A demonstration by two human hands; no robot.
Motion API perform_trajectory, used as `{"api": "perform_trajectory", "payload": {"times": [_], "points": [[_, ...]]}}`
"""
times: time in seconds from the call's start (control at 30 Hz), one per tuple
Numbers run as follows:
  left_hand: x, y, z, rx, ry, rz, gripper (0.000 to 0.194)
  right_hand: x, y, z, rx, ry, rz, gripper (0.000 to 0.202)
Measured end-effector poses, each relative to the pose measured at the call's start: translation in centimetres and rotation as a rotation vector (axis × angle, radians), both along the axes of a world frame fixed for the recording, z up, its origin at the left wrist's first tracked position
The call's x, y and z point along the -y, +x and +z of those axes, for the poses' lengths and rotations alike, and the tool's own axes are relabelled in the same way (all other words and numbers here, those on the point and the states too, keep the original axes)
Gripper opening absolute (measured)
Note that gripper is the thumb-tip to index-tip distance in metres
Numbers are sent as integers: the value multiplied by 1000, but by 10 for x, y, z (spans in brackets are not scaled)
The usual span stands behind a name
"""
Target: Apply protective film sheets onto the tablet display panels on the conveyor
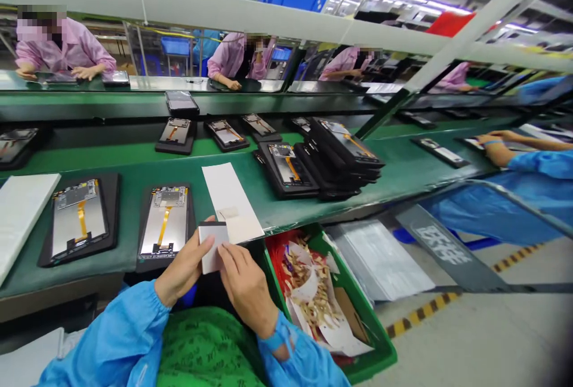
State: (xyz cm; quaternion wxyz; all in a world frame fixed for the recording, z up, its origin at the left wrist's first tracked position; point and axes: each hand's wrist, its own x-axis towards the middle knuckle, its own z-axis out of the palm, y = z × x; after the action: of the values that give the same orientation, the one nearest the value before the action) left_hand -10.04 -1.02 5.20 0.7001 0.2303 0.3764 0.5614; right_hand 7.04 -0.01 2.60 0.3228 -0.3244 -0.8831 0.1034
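My left hand (184, 266) grips a flat white rectangular pack (213, 236) with a dark strip along its top edge; the thumb lies on its face. My right hand (250, 292) has its fingers pinched at the pack's lower right side. Whether those fingers also hold a thin film cannot be made out. Just beyond lies a white sheet (227, 187) with small pale pieces (237, 227) at its near end. To the left, an opened tablet (152, 226) with an orange ribbon cable rests on a black tray, and another opened tablet (67, 217) sits farther left.
Stacked black trays with tablets (329, 157) stand to the right on the green bench (380, 187). Below the edge is a green bin (380, 351) of paper scraps. More tablets (174, 131) lie on the belt behind. A co-worker's blue sleeve (541, 163) is at right; others sit opposite.
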Motion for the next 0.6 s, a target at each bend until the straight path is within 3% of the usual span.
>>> {"api": "perform_trajectory", "payload": {"times": [0.07,0.17,0.23,0.3,0.37,0.47,0.53,0.6], "points": [[9,-16,-2,-115,48,98,71,-1,-20,-9,-196,-77,-57,40],[25,-36,-13,-249,-26,316,68,6,-50,-24,-500,-423,-103,30],[37,-48,-22,-203,-90,360,53,12,-68,-27,-584,-641,-3,32],[50,-64,-29,-126,-105,387,41,12,-81,-26,-482,-719,161,33],[63,-87,-35,-110,-119,479,36,-3,-90,-21,-254,-620,255,25],[81,-133,-41,-167,-206,560,40,-49,-103,-11,47,-212,224,21],[88,-161,-43,-225,-272,547,50,-84,-119,-5,217,68,266,25],[91,-181,-44,-273,-292,513,69,-113,-138,-1,385,250,406,23]]}}
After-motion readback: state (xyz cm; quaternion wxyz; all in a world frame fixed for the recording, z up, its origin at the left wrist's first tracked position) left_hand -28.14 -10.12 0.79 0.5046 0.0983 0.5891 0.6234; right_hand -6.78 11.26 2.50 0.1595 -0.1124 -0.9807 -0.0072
